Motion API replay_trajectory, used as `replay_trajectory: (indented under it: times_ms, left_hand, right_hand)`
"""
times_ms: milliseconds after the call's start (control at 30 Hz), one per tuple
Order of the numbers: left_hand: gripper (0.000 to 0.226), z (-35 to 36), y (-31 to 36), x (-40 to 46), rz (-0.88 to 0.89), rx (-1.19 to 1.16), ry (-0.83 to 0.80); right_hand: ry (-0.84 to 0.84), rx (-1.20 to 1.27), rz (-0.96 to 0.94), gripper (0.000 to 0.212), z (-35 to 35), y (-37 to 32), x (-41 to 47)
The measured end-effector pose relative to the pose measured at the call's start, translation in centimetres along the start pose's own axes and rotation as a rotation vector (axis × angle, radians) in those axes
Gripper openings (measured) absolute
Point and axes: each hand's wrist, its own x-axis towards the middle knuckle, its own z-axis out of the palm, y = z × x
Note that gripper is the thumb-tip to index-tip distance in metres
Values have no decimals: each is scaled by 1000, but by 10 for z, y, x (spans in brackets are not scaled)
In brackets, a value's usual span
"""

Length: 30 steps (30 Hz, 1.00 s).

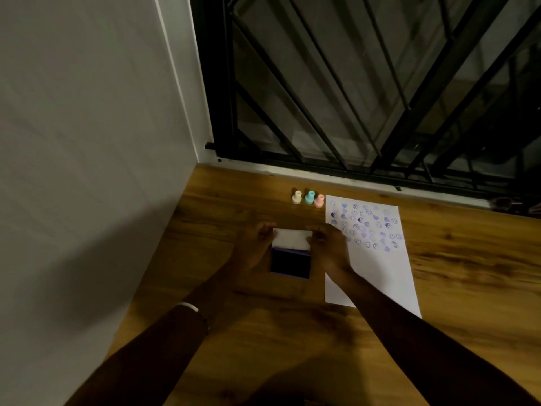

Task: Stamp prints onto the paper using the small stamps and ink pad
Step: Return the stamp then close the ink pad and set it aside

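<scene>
Handling the ink pad lid, stamping largely done.
Left hand (257, 244) and right hand (328, 244) grip the ink pad (289, 260) lid's sides; three stamps (308, 197) stand idle beyond; paper (377, 273), rightmost, upper half printed, lower half blank.

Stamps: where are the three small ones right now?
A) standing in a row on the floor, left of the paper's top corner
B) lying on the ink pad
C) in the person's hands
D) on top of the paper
A: the three stamps stand side by side on the wooden floor just left of the paper, while the left hand and right hand both hold the ink pad.
</scene>
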Motion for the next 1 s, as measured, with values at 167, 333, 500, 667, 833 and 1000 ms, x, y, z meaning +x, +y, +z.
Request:
replay_trajectory:
  times_ms: [167, 333, 500, 667, 833, 1000]
  left_hand:
    - [33, 0, 0, -10, 107, 138, -77]
    - [33, 1, 1, -19, 160, 285, -157]
    - [31, -3, 5, -29, 226, 377, -252]
    - [40, -4, -2, -36, 271, 516, -381]
    - [59, -2, -1, -41, 268, 613, -423]
    - [66, -1, 3, -45, 288, 699, -430]
  right_hand:
    - [16, -18, -58, 20, -1, 3, -13]
    - [-6, -64, -135, 23, -6, 3, -26]
    - [-46, -179, -269, 18, -14, 8, -43]
    - [-173, -349, -337, 16, -20, 21, -58]
    - [-259, -462, -321, 17, -19, 25, -64]
    - [-329, -470, -353, 38, -21, 24, -61]
